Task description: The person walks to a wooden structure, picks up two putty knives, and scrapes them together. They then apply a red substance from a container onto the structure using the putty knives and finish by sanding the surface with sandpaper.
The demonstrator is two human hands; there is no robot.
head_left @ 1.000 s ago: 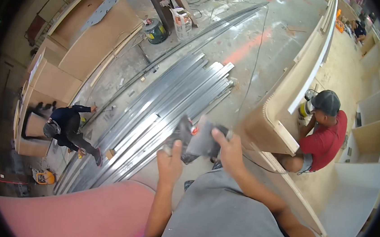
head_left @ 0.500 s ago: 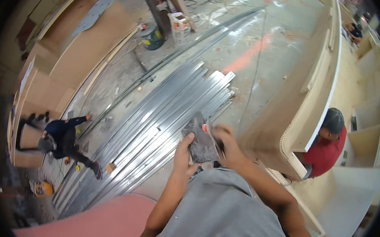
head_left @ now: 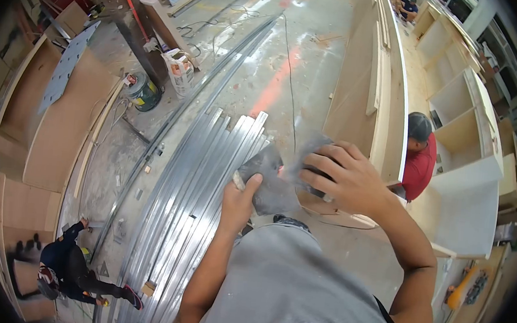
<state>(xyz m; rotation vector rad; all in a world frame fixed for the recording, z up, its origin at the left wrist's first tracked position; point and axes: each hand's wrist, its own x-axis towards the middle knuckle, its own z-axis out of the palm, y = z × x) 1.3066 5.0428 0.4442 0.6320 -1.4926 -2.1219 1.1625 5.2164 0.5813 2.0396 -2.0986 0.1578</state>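
My left hand (head_left: 239,204) is closed around a worn, dark grey rectangular piece (head_left: 266,184), its thumb pressed on the upper face. A small red mark shows near that piece's right edge. To the right, my right hand (head_left: 355,177) grips a second dark grey piece (head_left: 308,159), blurred by motion, with fingers curled over its top. The two pieces are close side by side in front of my grey shirt (head_left: 297,276). What exactly the pieces are I cannot tell.
Long metal studs (head_left: 174,209) lie stacked on the floor at left. A tall wooden counter panel (head_left: 363,91) stands at right, with a person in red (head_left: 419,166) behind it. Another person (head_left: 71,265) bends at lower left. A bucket (head_left: 143,95) and a white bag (head_left: 180,71) stand farther off.
My right hand has moved right, away from the left-hand piece, and now shows a dark piece in its fingers. The view has turned, shifting the surroundings left.
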